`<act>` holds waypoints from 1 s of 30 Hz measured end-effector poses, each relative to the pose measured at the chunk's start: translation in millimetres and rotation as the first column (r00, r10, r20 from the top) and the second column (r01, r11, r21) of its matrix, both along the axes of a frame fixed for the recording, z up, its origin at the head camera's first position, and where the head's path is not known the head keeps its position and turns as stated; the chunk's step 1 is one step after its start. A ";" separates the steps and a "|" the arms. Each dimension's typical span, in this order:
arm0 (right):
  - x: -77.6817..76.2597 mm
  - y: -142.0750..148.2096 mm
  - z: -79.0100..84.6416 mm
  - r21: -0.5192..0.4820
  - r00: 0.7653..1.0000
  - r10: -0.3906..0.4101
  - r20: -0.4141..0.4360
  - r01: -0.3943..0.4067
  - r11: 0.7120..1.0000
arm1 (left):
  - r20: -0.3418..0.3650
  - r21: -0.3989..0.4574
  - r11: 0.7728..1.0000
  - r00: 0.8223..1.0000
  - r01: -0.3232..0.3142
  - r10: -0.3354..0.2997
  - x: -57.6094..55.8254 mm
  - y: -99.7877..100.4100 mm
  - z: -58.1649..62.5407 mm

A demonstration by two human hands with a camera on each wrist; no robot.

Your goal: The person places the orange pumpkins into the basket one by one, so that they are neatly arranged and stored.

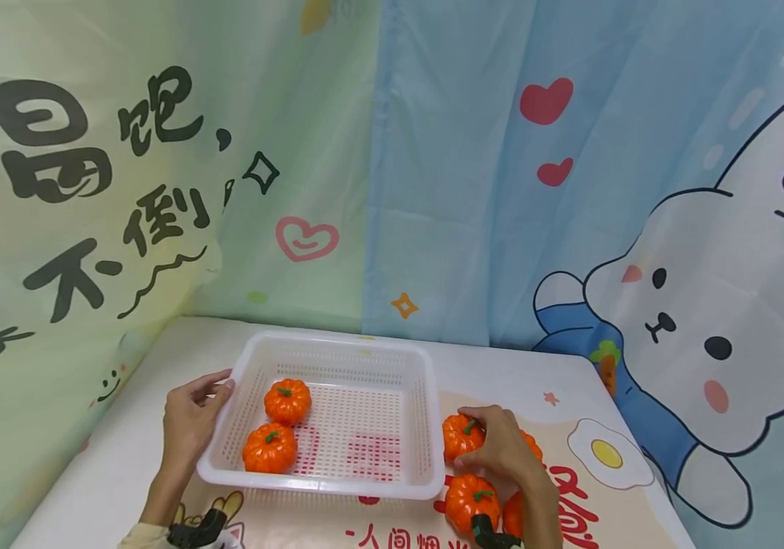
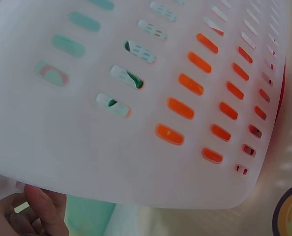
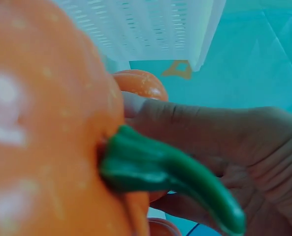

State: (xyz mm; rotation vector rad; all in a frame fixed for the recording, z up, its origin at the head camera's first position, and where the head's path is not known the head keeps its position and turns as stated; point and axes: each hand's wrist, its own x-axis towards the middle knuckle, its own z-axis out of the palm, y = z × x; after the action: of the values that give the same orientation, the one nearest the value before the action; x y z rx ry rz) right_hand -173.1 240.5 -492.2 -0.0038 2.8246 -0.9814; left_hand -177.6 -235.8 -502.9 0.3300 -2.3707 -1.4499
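While the left hand (image 1: pixel 191 419) pinches the left rim of a white perforated plastic basket (image 1: pixel 347 486), the right hand (image 1: pixel 505 450) has its fingers around an orange toy pumpkin (image 1: pixel 457 436) just beside the basket's right wall. Two matching pumpkins (image 1: pixel 289 408) sit inside, toward the left; other pumpkins (image 1: pixel 467 503) lie near the right hand on the worktop (image 1: pixel 488 374).
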 end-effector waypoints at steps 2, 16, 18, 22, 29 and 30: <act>0.3 0.2 0.9 -0.003 1.000 -0.002 -0.012 0.002 1.000 | -0.001 -0.004 1.000 1.000 0.001 -0.001 -0.2 -0.3 0.1; 6.6 -2.3 22.2 -0.013 0.999 0.001 -0.043 -0.002 1.000 | -0.002 0.006 1.000 1.000 0.005 -0.005 0.2 -0.2 1.0; 7.7 -1.6 25.4 -0.010 0.999 0.002 -0.045 -0.002 1.000 | -0.001 0.005 1.000 1.000 0.004 -0.004 0.1 -0.1 1.0; 10.8 -0.4 30.9 -0.006 0.999 -0.001 -0.045 0.001 1.000 | 0.000 0.001 1.000 1.000 0.002 -0.002 -0.1 -0.1 0.5; 17.4 1.5 40.8 -0.012 0.999 0.007 -0.045 -0.008 1.000 | 0.004 0.000 1.000 1.000 -0.001 0.001 0.5 -0.1 -0.1; 18.5 1.7 42.4 -0.015 0.999 0.008 -0.046 -0.008 1.000 | 0.003 0.000 1.000 1.000 -0.001 0.001 0.6 -0.1 -0.1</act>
State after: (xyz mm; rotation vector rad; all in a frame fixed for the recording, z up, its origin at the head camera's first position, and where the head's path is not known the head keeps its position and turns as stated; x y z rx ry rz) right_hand -154.7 242.2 -449.8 -0.0400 2.8564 -1.0134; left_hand -177.0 -235.9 -503.0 0.3333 -2.3725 -1.4496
